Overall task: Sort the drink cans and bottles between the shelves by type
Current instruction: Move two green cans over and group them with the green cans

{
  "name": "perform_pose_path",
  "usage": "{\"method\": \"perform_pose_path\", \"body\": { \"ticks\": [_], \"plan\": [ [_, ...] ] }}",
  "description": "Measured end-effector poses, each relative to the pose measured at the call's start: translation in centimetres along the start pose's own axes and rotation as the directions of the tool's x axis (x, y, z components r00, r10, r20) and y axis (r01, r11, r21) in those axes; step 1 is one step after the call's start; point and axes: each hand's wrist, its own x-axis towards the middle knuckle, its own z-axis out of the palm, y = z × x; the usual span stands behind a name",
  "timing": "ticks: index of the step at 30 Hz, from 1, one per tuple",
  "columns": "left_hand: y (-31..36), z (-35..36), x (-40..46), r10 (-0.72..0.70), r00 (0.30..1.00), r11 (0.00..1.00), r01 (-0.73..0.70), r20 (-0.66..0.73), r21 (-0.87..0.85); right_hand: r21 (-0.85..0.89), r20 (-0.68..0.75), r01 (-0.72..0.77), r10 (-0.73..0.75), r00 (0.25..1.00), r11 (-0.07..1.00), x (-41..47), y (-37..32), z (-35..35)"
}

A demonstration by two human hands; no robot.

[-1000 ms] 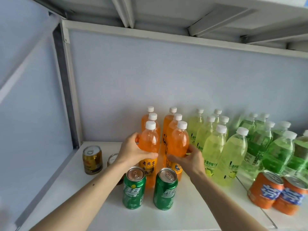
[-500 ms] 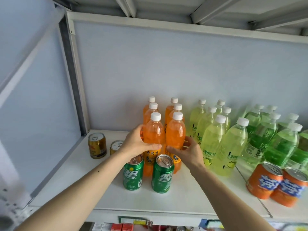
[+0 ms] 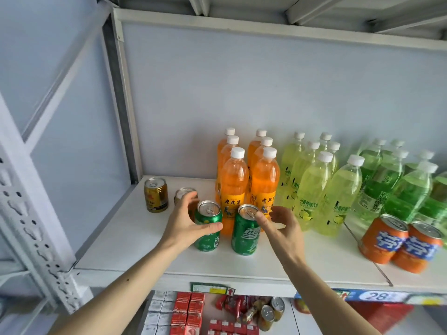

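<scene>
On the white shelf two green cans stand side by side in front of two rows of orange bottles. The left hand curls around the left green can, thumb across its front and fingers reaching behind its upper wall; it seems to grip the can, though contact at the back is hidden. The right hand hovers at the right green can, thumb tip touching the can's rim at about 3 o'clock, the other fingers loosely bent and apart from the can, holding nothing.

At 10 o'clock from the left green can stands a gold can, and a second small can sits between them, partly hidden behind the left hand's fingers. At 3 o'clock from the orange bottles stand the yellow-green bottles, then the darker green bottles farther right. Two orange cans stand touching each other at the shelf's front right, at about 3 o'clock from the right hand.

Below the shelf edge, on the lower shelf, are red cartons and a few tipped cans.
</scene>
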Motion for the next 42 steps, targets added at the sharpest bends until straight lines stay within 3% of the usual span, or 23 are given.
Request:
{"method": "perform_pose_path", "body": {
  "ticks": [5,10,23,28,35,42],
  "plan": [
    [-1.5,0.7,-0.4,-0.041,0.996,0.998,0.037,0.083,0.045,-0.115,0.114,-0.057,0.07,0.991,0.992,-1.7,1.2,2.5],
    [-1.7,1.5,-0.3,-0.037,0.993,0.996,0.028,0.11,0.087,-0.172,0.09,-0.098,0.114,0.989,0.98,-1.6,2.5,3.6],
    [-2.1,-0.2,-2.5,-0.061,0.997,0.995,0.065,-0.042,0.075,-0.163,0.161,-0.014,0.041,0.986,0.987,-2.1,2.1,2.6],
    [-1.5,-3.2,-5.6,-0.063,0.991,0.994,0.073,-0.118,0.083,-0.108,0.25,0.075,-0.046,0.967,0.991,-3.5,-0.2,2.6],
    [-1.8,-9.4,-11.5,-0.092,0.956,0.99,0.118,-0.278,0.079,-0.004,0.444,0.209,-0.186,0.876,0.978,-6.3,-4.2,6.2],
    [-6.1,-17.6,-18.2,-0.224,0.841,0.967,0.257,-0.493,-0.002,0.136,0.608,0.273,-0.298,0.736,0.952,-11.2,-10.6,13.2]
  ]
}}
